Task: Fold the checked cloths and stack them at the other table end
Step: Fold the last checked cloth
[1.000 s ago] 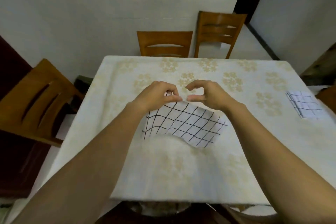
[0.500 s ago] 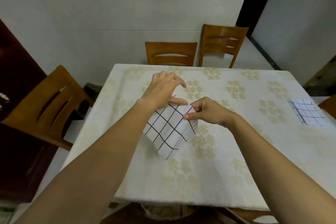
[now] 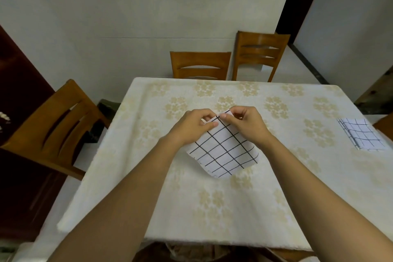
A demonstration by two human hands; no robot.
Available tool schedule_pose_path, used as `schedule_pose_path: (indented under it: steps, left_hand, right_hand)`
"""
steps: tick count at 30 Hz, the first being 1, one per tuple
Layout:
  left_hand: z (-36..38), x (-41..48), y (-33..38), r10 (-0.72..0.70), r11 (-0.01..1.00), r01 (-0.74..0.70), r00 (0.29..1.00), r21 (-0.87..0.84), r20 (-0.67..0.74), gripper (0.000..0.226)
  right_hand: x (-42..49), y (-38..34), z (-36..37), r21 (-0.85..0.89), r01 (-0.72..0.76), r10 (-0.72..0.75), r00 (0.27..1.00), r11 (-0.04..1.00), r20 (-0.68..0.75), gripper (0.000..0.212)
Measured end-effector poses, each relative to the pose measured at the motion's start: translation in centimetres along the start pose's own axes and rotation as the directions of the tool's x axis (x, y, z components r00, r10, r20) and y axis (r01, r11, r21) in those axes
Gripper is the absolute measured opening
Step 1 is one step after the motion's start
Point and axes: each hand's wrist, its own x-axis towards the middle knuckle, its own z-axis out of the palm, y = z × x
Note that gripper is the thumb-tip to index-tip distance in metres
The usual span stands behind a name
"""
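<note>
HANDS: your left hand (image 3: 191,128) and right hand (image 3: 247,125) meet, both pinched on the top corner of the checked cloth (image 3: 225,151) | CLOTH: hangs toward you over mid-counter (image 3: 212,208) | TARGET: folded stack (image 3: 360,134) lies well right; your right hand is nearer.

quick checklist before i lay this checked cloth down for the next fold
1. Left hand pinching the top corner: ok.
2. Right hand pinching the same corner: ok.
3. Checked cloth edges lined up: cannot tell, the lower part curls.
4. Bare tablecloth under the cloth to lay it on: ok.
5. Folded stack at the right table end, ready to take it: ok.
</note>
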Motion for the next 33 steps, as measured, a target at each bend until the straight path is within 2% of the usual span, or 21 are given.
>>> schedule_pose_path:
  steps: [3, 5, 8, 10, 15, 17, 18, 20, 21, 24, 26, 29, 31, 33]
  left_hand:
    - [-0.2, 0.2, 0.3, 0.009, 1.000, -0.009, 0.999, 0.025, -0.036, 0.010]
    - [-0.5, 0.3, 0.6, 0.014, 0.999, -0.011, 0.999, 0.050, -0.050, 0.012]
    - [-0.9, 0.3, 0.8, 0.006, 0.998, -0.001, 0.996, 0.061, -0.090, 0.011]
    - [-1.0, 0.3, 0.9, 0.021, 0.998, -0.014, 0.995, 0.067, -0.099, 0.009]
    - [-1.8, 0.3, 1.1, 0.079, 0.992, -0.065, 0.989, 0.112, -0.127, 0.013]
    - [-2.1, 0.4, 1.4, 0.073, 0.993, -0.060, 0.988, 0.100, -0.133, 0.011]
    - [-2.4, 0.3, 1.5, 0.073, 0.994, -0.061, 0.989, 0.094, -0.132, 0.010]
    - [-2.8, 0.3, 1.8, 0.093, 0.993, -0.083, 0.988, 0.082, -0.120, 0.012]
    - [-2.9, 0.4, 1.9, 0.105, 0.993, -0.097, 0.988, 0.075, -0.117, 0.012]
    - [-3.1, 0.4, 1.8, 0.117, 0.992, -0.110, 0.983, 0.057, -0.144, 0.014]
    - [-3.3, 0.4, 1.2, 0.063, 0.998, -0.062, 0.979, 0.014, -0.196, 0.018]
    - [-3.0, 0.2, 0.1, -0.108, 0.986, 0.064, 0.950, -0.156, -0.292, 0.053]
    - [-2.4, -0.1, -0.3, -0.259, 0.915, 0.156, 0.934, -0.371, -0.246, 0.071]
    - [-1.6, -0.4, -0.9, -0.284, 0.858, 0.183, 0.947, -0.480, -0.147, 0.069]
  right_hand:
    - [0.4, 0.2, 0.2, -0.069, -0.008, -0.001, 0.992, 0.998, -0.127, 0.024]
    - [0.5, -0.2, 0.1, -0.092, 0.008, -0.021, 0.990, 0.996, -0.142, 0.017]
    - [0.6, -0.7, -0.2, -0.012, 0.039, -0.040, 0.990, 0.999, -0.134, 0.006]
    - [0.5, -1.0, -0.1, 0.072, 0.034, -0.024, 0.991, 0.997, -0.134, 0.006]
    - [0.2, -1.3, 0.1, 0.202, 0.034, 0.012, 0.976, 0.979, -0.219, 0.024]
    - [0.0, -1.2, -0.1, 0.282, 0.011, 0.042, 0.983, 0.959, -0.181, 0.035]
    - [-0.1, -1.3, -0.2, 0.288, -0.027, 0.060, 0.992, 0.957, -0.107, 0.040]
    - [-0.3, -1.2, -0.3, 0.188, -0.082, 0.070, 0.995, 0.979, 0.069, 0.034]
    - [-0.4, -1.0, -0.2, 0.122, -0.089, 0.076, 0.991, 0.988, 0.108, 0.027]
    - [-0.4, -0.8, 0.1, 0.107, -0.113, 0.109, 0.993, 0.988, 0.036, 0.016]
    - [-0.4, -0.8, 0.0, 0.151, -0.121, 0.128, 0.991, 0.981, -0.035, 0.015]
    - [-0.5, -0.8, -0.7, 0.243, -0.147, 0.182, 0.975, 0.959, -0.130, 0.015]
    - [-0.5, -1.0, -1.1, 0.314, -0.163, 0.220, 0.963, 0.935, -0.157, 0.019]
    - [-0.4, -1.2, -1.3, 0.369, -0.175, 0.253, 0.951, 0.913, -0.175, 0.021]
